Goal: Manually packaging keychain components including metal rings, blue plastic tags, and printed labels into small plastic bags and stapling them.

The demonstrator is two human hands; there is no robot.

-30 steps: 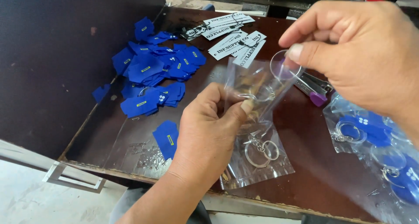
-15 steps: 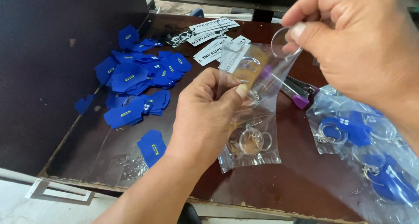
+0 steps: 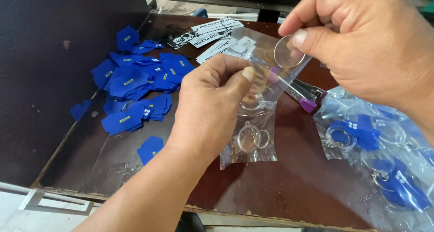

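Clear plastic bag (image 3: 253, 123) is being pinched upright by the left hand (image 3: 212, 105), mouth held open while the right hand (image 3: 361, 46) is pinching a transparent round disc (image 3: 285, 52) into it.

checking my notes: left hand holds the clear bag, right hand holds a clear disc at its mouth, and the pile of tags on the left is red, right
Not quite. The head view shows the pile of tags is blue, not red. The rest stands: the left hand holds the clear bag, and the right hand holds a clear disc at its mouth.
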